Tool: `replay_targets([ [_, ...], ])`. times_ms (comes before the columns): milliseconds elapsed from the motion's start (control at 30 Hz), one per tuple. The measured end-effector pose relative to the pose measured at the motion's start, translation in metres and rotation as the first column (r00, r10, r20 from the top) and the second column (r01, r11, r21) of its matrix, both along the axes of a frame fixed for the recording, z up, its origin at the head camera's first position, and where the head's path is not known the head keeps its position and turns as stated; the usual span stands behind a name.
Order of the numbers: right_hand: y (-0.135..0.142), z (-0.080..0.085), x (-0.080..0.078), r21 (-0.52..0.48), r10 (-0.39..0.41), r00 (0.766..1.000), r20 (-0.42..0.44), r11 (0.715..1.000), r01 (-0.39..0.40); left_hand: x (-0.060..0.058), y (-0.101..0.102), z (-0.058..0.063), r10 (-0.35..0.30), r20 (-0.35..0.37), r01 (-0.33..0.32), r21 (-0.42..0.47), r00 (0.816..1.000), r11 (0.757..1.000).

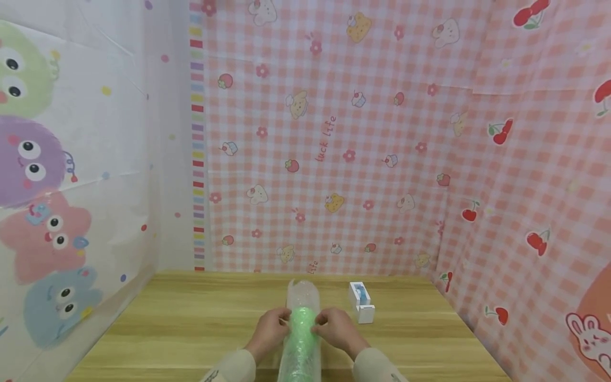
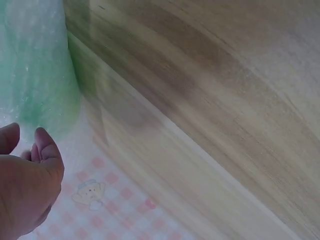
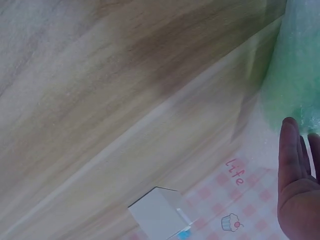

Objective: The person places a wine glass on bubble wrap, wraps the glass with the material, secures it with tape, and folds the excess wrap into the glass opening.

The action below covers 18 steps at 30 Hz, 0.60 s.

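A long roll of clear bubble wrap (image 1: 303, 294) lies on the table, pointing away from me, with something green (image 1: 302, 331) inside. What the green thing is, the wrap hides. At the roll's left side my left hand (image 1: 270, 329) holds the wrap between thumb and bent fingers. From the right side my right hand (image 1: 338, 330) holds it too, its thumb and fingertips at the wrap. In the left wrist view the green bundle (image 2: 35, 75) stands behind the fingertips; the right wrist view shows the other side of the bundle (image 3: 300, 65).
To the right of the roll stands a white tape dispenser (image 1: 366, 314) with blue tape in it. Underneath is a wood-grain table (image 1: 191, 318). A pink checked cloth (image 1: 324, 175) hangs behind, and a white printed sheet (image 1: 124, 212) hangs at the left.
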State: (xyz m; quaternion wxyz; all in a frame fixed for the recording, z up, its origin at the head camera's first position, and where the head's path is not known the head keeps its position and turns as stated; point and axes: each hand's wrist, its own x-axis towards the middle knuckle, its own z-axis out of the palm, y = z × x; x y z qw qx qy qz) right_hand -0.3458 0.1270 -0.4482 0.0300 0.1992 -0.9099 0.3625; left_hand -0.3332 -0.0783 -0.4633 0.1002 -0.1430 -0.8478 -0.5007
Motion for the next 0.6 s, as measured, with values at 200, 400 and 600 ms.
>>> replay_targets([
  [200,0.002,-0.006,-0.001,-0.03,0.018,1.0,-0.014,0.999,-0.018,0.002,-0.001,0.0,-0.034,-0.052,0.032,-0.048,0.998,0.998],
  [400,0.004,-0.006,0.001,-0.044,0.021,1.0,0.008,0.999,-0.02,0.005,0.003,0.003,-0.067,-0.159,0.045,-0.14,0.985,0.989],
  [600,0.006,-0.003,0.005,-0.045,-0.017,0.997,0.077,0.999,0.021,0.004,0.01,0.001,-0.049,-0.102,0.042,-0.073,0.994,0.996],
])
